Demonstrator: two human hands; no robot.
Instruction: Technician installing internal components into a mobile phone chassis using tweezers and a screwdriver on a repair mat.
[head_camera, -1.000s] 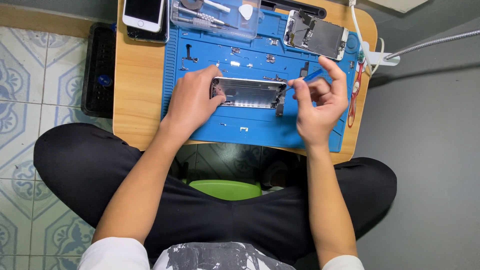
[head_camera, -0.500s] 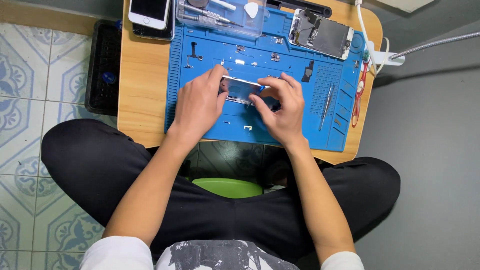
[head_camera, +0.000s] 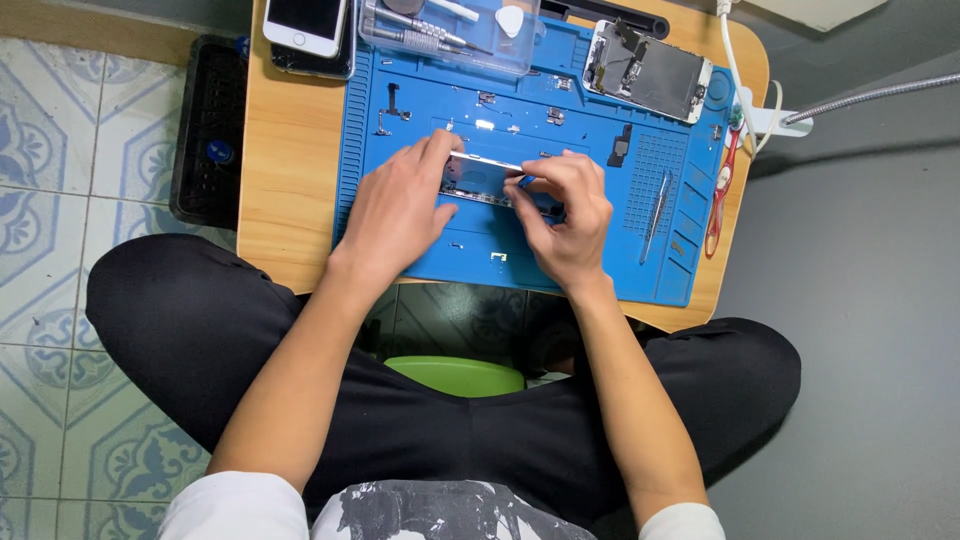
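- While my left hand (head_camera: 395, 215) still pinches the opened phone (head_camera: 485, 180), the right hand (head_camera: 565, 215) has closed on it too.
- Tweezers (head_camera: 655, 203) lie free, right, on the blue mat (head_camera: 600, 270).

The left hand (head_camera: 395, 215) and right hand (head_camera: 565, 215) cover most of the opened phone (head_camera: 482, 178); each grip's contact points cannot be made out. The top edge crops the white phone (head_camera: 305, 25) and clear tool case (head_camera: 450, 30). Loose parts on the blue mat (head_camera: 600, 260) are too small to identify.
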